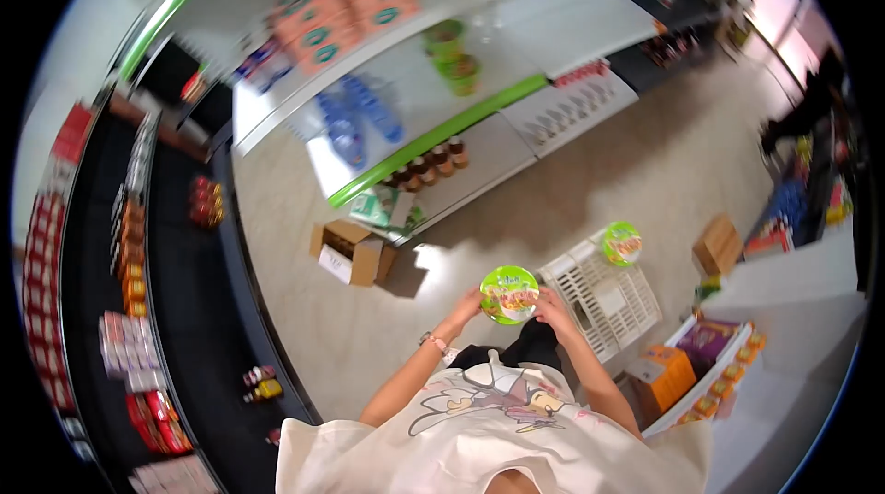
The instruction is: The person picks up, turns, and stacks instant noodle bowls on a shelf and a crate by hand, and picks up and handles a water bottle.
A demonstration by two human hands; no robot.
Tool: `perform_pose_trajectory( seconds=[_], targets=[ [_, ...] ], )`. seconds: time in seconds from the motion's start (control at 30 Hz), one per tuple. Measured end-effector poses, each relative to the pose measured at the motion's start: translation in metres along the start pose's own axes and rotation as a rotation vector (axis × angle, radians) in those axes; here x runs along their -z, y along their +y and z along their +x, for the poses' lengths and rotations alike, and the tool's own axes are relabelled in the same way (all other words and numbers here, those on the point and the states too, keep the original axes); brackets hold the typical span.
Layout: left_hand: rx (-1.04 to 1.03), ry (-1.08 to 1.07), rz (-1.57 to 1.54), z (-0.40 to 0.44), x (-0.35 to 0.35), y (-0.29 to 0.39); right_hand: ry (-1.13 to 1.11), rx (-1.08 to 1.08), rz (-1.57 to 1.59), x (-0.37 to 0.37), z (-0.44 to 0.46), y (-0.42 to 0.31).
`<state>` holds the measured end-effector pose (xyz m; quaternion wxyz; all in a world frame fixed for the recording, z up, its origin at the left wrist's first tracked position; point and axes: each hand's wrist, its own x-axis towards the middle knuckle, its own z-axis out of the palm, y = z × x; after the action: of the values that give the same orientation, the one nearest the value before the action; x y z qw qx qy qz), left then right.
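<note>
A round cup of instant noodles (509,295) with a green rim and a printed lid is held in front of my body, its lid facing up. My left hand (466,306) is closed on its left side, and my right hand (550,309) grips the right side. The fingertips under the cup are partly hidden. To the right, a second green-lidded noodle cup (621,244) rests on the far end of a white plastic crate (616,305). The crate stands on the floor close to my right hand.
Ahead is a white shelf unit with green edging (442,137), holding blue slippers (373,110), green cups (451,56) and bottles. An open cardboard box (348,252) stands on the floor. Stocked dark shelves (198,310) line the left; an orange box (662,378) sits at right.
</note>
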<state>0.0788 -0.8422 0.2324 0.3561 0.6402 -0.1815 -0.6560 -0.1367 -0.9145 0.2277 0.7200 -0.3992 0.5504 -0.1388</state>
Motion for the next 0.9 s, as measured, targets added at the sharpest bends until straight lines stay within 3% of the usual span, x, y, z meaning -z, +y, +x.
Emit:
perform_pose_trajectory(
  seconds=[0.23,0.47,0.67,0.77,0.9],
  targets=[
    [-0.324,0.342,-0.391,-0.17,0.174,-0.055,-0.39,0.168,-0.069,-0.215,-0.039,-0.044],
    [-0.558,0.738,-0.766,-0.348,0.217,-0.126,-0.818,0.231,-0.379,-0.404,-0.098,-0.016],
    [-0.556,1.02,-1.005,-0.404,0.227,-0.186,-1.13,0.126,-0.603,-0.477,-0.127,0.028],
    [-0.539,1.118,-1.105,-0.404,0.236,-0.213,-1.218,-0.031,-0.649,-0.507,-0.121,0.04],
    [-0.484,1.248,-1.225,-0.401,0.267,-0.215,-1.221,-0.087,-0.822,-0.564,-0.115,0.035]
  ],
)
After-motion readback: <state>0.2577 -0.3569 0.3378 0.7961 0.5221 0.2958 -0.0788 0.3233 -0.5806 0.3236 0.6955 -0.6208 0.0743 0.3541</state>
